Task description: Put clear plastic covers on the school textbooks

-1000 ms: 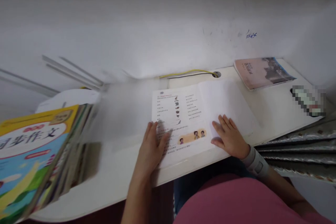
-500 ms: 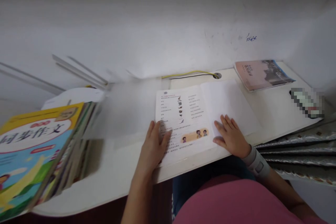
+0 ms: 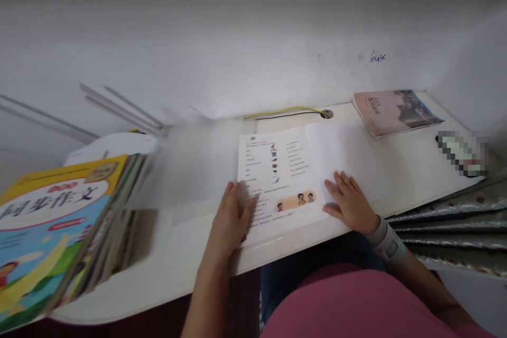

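An open workbook (image 3: 293,174) lies flat on the white desk in front of me, its left page printed with text and small pictures, its right page blank white. At its left edge rests my left hand (image 3: 232,216), open, thumb and fingers apart, partly over the page margin. My right hand (image 3: 350,203) lies open with fingers spread on the lower part of the blank page. A grey band circles my right wrist. Neither hand grips anything that I can see.
On the left stands a stack of books (image 3: 59,227) with a colourful cover on top. A pinkish booklet (image 3: 390,112) lies at the back right, near a blurred-out device (image 3: 461,153). A yellow cable (image 3: 285,110) runs into a hole in the desk (image 3: 198,243).
The workbook has shifted slightly right and a little away from me. Both hands keep nearly the same place and stay open.
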`<state>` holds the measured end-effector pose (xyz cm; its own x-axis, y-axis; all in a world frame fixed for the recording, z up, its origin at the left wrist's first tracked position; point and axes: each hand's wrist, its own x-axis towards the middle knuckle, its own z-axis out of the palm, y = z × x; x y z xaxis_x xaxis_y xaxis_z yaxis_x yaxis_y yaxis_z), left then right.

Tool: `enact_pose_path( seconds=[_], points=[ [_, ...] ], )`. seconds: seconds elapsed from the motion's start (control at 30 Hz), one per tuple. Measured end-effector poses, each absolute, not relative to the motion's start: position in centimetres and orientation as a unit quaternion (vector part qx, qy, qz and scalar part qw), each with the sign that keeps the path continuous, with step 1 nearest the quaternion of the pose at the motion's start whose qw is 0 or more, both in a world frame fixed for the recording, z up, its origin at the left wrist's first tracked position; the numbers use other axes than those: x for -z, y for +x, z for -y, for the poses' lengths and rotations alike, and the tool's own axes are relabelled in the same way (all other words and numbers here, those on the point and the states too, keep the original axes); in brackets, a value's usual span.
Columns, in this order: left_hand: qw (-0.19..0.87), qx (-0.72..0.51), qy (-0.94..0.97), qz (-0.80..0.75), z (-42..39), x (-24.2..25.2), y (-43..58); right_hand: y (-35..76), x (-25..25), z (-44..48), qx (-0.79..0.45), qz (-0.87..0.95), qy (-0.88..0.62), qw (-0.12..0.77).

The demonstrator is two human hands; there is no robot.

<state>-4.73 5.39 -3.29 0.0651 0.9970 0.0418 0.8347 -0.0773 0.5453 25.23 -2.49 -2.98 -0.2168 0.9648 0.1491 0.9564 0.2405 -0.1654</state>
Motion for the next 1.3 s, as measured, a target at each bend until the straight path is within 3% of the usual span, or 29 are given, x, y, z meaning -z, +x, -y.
enact_pose_path(
  seconds=[0.93, 1.07, 1.23, 1.3],
  points=[
    [0.194, -0.2, 0.721, -0.635, -5.4, 3.3, -4.4, 26.8, 2.5, 2.2, 0.045, 0.793, -0.603, 0.078],
    [0.189, -0.232, 0.71, -0.638, -5.0, 2.7, -4.1, 27.6, 2.5, 2.0, 0.046, 0.804, -0.588, 0.077],
    [0.092, -0.319, 0.672, -0.662, -3.9, 1.6, -3.3, 25.2, 1.6, 2.0, 0.029, 0.803, -0.585, 0.112],
    [0.12, -0.319, 0.664, -0.665, -3.4, 1.4, -3.2, 24.0, 1.7, 2.4, 0.024, 0.82, -0.56, 0.118]
  ],
)
